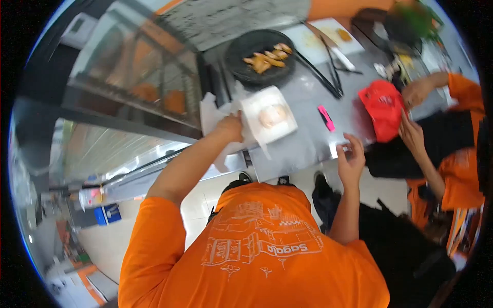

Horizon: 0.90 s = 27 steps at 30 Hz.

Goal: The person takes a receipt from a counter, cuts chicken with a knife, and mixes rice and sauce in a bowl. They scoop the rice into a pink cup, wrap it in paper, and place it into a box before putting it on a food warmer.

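A white open box [261, 137] lined with paper sits on the steel counter, with a round pale item [273, 116] inside. My left hand [231, 127] is at the box's left side, its fingers curled on white paper [209, 110]. My right hand [351, 155] hangs over the counter's front edge, fingers apart and curved, with nothing in it. Between my right hand and the box lies a pink and black cutter [326, 118]. Behind the box stands a black round plate [238, 64] with browned pieces of food [264, 60].
Black tongs [319, 76] and a knife [343, 59] lie by a white cutting board [300, 37]. At the right, a co-worker's hands hold a red bag [381, 110]. A glass display case [149, 77] stands at the left of the steel counter [308, 149].
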### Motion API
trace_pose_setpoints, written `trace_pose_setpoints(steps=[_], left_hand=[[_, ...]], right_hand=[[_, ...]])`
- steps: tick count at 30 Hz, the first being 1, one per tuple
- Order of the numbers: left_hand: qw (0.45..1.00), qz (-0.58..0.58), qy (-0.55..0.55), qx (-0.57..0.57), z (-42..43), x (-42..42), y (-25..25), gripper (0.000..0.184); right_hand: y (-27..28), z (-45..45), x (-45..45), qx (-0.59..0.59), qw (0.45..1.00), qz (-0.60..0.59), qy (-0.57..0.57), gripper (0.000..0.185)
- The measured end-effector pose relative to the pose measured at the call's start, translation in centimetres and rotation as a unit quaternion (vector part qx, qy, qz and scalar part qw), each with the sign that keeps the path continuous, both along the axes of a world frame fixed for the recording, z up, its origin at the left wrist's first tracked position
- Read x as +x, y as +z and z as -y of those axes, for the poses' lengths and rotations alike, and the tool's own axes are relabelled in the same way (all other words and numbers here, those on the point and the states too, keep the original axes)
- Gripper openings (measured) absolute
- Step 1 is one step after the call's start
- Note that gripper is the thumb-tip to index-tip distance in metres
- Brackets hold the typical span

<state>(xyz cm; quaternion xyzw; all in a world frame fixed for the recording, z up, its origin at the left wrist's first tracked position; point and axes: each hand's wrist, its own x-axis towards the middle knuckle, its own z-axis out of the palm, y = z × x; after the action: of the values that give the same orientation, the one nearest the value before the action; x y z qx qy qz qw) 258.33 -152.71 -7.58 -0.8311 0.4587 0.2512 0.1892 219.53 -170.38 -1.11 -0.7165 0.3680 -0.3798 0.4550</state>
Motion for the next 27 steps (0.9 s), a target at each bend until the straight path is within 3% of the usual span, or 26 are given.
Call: trace_pose_setpoints(steps=[2, 3, 4, 5, 6, 8, 14, 20, 22, 24, 26, 27], left_hand=[[0.998, 0.018, -0.039, -0.052, -0.9, -0.5, -1.7, 0.108], [0.998, 0.014, -0.026, -0.051, -0.5, -1.0, -0.9, 0.100], [0.999, 0.029, -0.025, -0.021, 0.1, -2.3, 2.2, 0.100], [0.996, 0.075, -0.045, -0.011, 0.3, -2.8, 1.9, 0.110], [0.998, 0.063, -0.011, -0.002, 0.9, -3.0, 4.0, 0.106], [0.997, 0.074, 0.002, 0.032, 1.8, -2.9, 2.7, 0.092], [0.995, 0.026, 0.042, -0.088, 1.1, -3.6, 2.0, 0.077], [0.994, 0.046, -0.083, -0.050, 0.2, -5.4, 9.4, 0.052], [0.966, 0.020, -0.061, -0.249, -3.3, -6.7, 13.6, 0.032], [0.966, -0.076, -0.034, -0.247, -9.2, -8.1, 22.7, 0.027], [0.896, -0.173, -0.031, -0.409, -15.9, -7.5, 26.4, 0.023], [0.851, -0.234, 0.067, -0.466, -19.7, -7.2, 27.7, 0.020]], right_hand=[[-3.2, 1.1, -0.8, -0.039, 0.998, -0.045, -0.012, 0.039], [-3.2, 1.3, -0.9, 0.014, 0.999, -0.051, 0.004, 0.040], [-3.2, 1.7, -0.6, 0.044, 0.997, -0.067, 0.014, 0.040], [-3.2, 1.9, -0.2, 0.028, 0.998, -0.011, 0.047, 0.039], [-2.7, 1.8, 0.4, 0.018, 0.999, -0.012, 0.041, 0.037], [-4.3, 3.0, 0.7, -0.027, 0.998, -0.006, 0.056, 0.035], [-4.1, 4.0, 3.3, 0.030, 0.992, 0.013, 0.124, 0.039], [-2.6, 3.9, 4.8, -0.029, 0.993, 0.023, 0.111, 0.036], [-2.1, 3.8, 4.5, -0.094, 0.993, 0.051, 0.058, 0.027], [-2.4, 4.9, 3.9, -0.142, 0.986, 0.070, 0.053, 0.023], [0.6, 2.1, 4.0, -0.192, 0.977, 0.083, 0.045, 0.021], [5.4, -2.4, 4.8, -0.189, 0.974, 0.120, 0.015, 0.021]])
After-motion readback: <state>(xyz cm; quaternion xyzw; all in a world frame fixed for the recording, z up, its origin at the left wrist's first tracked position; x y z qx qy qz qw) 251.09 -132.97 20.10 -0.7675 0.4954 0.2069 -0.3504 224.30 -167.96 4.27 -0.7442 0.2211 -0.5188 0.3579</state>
